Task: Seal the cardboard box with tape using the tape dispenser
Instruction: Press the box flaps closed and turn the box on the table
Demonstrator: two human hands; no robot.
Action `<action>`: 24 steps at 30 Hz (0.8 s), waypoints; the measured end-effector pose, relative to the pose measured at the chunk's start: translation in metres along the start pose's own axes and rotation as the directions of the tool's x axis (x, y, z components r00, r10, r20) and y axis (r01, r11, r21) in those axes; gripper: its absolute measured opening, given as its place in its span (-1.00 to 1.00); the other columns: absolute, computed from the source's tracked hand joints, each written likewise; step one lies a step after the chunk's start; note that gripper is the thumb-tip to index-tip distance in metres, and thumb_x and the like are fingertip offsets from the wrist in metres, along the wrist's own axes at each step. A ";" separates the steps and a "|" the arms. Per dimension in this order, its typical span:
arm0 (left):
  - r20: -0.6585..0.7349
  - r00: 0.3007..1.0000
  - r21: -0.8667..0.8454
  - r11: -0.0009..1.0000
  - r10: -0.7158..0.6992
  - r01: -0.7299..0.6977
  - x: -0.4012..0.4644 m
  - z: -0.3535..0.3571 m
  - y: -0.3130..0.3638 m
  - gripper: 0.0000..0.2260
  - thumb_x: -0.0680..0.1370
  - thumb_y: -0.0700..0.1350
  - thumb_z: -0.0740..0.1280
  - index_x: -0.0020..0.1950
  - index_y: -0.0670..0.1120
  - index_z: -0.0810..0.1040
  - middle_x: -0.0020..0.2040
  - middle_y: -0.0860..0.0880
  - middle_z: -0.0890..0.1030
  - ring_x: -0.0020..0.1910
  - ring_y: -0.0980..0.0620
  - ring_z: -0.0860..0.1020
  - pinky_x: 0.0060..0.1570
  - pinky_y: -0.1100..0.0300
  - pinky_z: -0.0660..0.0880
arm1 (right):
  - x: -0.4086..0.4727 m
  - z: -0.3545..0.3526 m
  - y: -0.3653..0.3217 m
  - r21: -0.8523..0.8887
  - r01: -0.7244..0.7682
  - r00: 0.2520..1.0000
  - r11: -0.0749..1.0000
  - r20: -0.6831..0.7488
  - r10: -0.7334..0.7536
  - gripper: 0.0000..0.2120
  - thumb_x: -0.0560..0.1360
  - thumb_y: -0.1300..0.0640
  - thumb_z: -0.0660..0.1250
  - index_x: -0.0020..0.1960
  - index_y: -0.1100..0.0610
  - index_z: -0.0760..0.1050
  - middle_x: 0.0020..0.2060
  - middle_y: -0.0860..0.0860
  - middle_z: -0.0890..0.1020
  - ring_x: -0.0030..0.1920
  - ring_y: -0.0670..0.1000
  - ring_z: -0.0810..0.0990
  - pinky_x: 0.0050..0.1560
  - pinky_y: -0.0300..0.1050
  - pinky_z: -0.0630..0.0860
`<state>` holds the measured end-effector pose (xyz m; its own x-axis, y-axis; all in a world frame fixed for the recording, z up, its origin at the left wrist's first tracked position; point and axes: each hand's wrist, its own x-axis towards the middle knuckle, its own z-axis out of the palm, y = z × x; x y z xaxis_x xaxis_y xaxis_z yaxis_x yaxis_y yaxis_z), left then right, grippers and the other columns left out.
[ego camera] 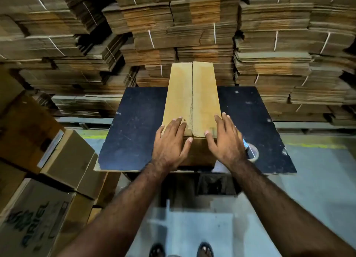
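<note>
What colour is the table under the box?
Dark navy, almost black, with pale scuffs: the table under the box shows in the head view.

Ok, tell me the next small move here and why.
Probably reach the right hand for the tape dispenser lying just beside it on the black tabletop. Both hands are flat on the cardboard box, the left hand can hold the flaps, and the centre seam looks untaped.

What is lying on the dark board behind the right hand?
A tape roll with a blue part lies on the dark board, beside the cardboard box. The right hand covers most of it, so the dispenser's shape cannot be seen.
</note>
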<state>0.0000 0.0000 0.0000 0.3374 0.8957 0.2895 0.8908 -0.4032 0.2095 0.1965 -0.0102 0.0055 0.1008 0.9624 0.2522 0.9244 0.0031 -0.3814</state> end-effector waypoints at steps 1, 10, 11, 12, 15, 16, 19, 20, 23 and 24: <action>0.025 1.000 0.003 1.000 -0.009 0.008 0.007 0.002 -0.002 -0.43 0.62 0.20 0.02 0.53 -0.08 0.35 0.58 -0.05 0.29 0.55 -0.01 0.25 0.50 -0.10 0.15 | 0.009 0.002 0.003 -0.009 0.000 1.000 1.000 0.015 0.000 -0.36 0.57 -0.18 0.09 0.55 0.12 0.17 0.56 0.12 0.19 0.55 0.12 0.12 0.46 0.16 0.17; 0.191 0.980 -0.018 0.998 -0.062 0.067 0.086 0.029 -0.040 -0.31 0.60 0.29 -0.18 0.61 -0.06 0.17 0.63 -0.05 0.14 0.59 0.00 0.12 0.51 -0.17 0.12 | 0.097 0.034 0.017 -0.053 -0.077 0.984 0.996 0.158 0.084 -0.40 0.56 -0.21 0.15 0.47 0.12 0.20 0.48 0.15 0.25 0.43 0.17 0.28 0.36 0.12 0.32; 0.218 0.974 -0.026 0.997 -0.068 0.075 0.098 0.033 -0.045 -0.31 0.60 0.30 -0.17 0.62 -0.06 0.15 0.64 -0.05 0.11 0.60 0.00 0.10 0.51 -0.18 0.09 | 0.107 0.038 0.017 -0.050 -0.090 0.982 0.995 0.160 0.097 -0.40 0.57 -0.21 0.14 0.47 0.12 0.19 0.49 0.14 0.23 0.44 0.18 0.28 0.35 0.12 0.33; 0.238 0.969 -0.023 0.997 -0.064 0.071 0.109 0.036 -0.050 -0.31 0.60 0.30 -0.16 0.62 -0.05 0.13 0.64 -0.04 0.08 0.60 -0.01 0.08 0.52 -0.20 0.07 | 0.118 0.042 0.017 -0.045 -0.101 0.980 0.994 0.166 0.107 -0.39 0.57 -0.21 0.14 0.49 0.11 0.18 0.51 0.14 0.20 0.46 0.18 0.25 0.36 0.13 0.33; 0.270 0.963 -0.025 0.999 -0.031 0.039 0.139 0.042 -0.067 -0.35 0.63 0.29 -0.12 0.62 -0.03 0.10 0.65 -0.05 0.06 0.61 -0.02 0.05 0.52 -0.25 0.03 | 0.143 0.052 0.016 -0.014 -0.152 0.972 0.988 0.180 0.152 -0.37 0.58 -0.22 0.15 0.51 0.10 0.15 0.54 0.12 0.13 0.47 0.19 0.24 0.34 0.17 0.37; 0.271 0.962 -0.031 0.999 -0.034 0.044 0.148 0.043 -0.073 -0.37 0.64 0.28 -0.10 0.62 -0.03 0.12 0.64 -0.05 0.07 0.61 -0.03 0.05 0.52 -0.25 0.03 | 0.150 0.055 0.017 -0.012 -0.163 0.971 0.987 0.178 0.163 -0.36 0.57 -0.23 0.15 0.51 0.09 0.15 0.54 0.11 0.12 0.46 0.19 0.25 0.33 0.18 0.39; 0.266 0.962 -0.052 0.996 -0.057 0.074 0.179 0.044 -0.091 -0.40 0.66 0.26 -0.05 0.61 -0.04 0.14 0.64 -0.05 0.09 0.61 -0.03 0.06 0.51 -0.24 0.06 | 0.171 0.061 0.015 -0.006 -0.232 0.958 0.973 0.172 0.229 -0.32 0.56 -0.26 0.15 0.53 0.07 0.12 0.55 0.09 0.10 0.46 0.18 0.25 0.33 0.19 0.39; 0.273 0.960 -0.064 0.994 -0.066 0.087 0.188 0.044 -0.096 -0.40 0.66 0.25 -0.03 0.61 -0.05 0.13 0.64 -0.05 0.08 0.61 -0.03 0.06 0.51 -0.24 0.09 | 0.177 0.064 0.013 0.005 -0.255 0.951 0.967 0.180 0.250 -0.31 0.55 -0.27 0.15 0.54 0.07 0.11 0.56 0.09 0.08 0.47 0.18 0.23 0.33 0.19 0.38; 0.272 0.961 -0.080 0.995 -0.042 0.067 0.202 0.049 -0.106 -0.40 0.66 0.23 0.02 0.62 -0.08 0.11 0.65 -0.07 0.06 0.61 -0.06 0.03 0.48 -0.24 0.16 | 0.186 0.070 0.009 -0.002 -0.284 0.942 0.959 0.185 0.279 -0.28 0.56 -0.31 0.11 0.57 0.04 0.04 0.58 0.09 0.00 0.51 0.17 0.15 0.33 0.22 0.36; 0.261 0.965 -0.091 0.994 -0.033 0.058 0.202 0.050 -0.108 -0.40 0.66 0.22 0.02 0.62 -0.08 0.10 0.65 -0.07 0.05 0.61 -0.06 0.03 0.46 -0.23 0.18 | 0.186 0.071 0.008 -0.019 -0.289 0.940 0.957 0.185 0.287 -0.27 0.56 -0.32 0.09 0.58 0.03 0.02 0.59 0.09 -0.02 0.53 0.17 0.13 0.34 0.23 0.35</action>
<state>-0.0127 0.2334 -0.0111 0.3759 0.9262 0.0284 0.8776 -0.3657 0.3099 0.1961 0.1885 -0.0135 0.2921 0.9557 -0.0370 0.8628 -0.2800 -0.4208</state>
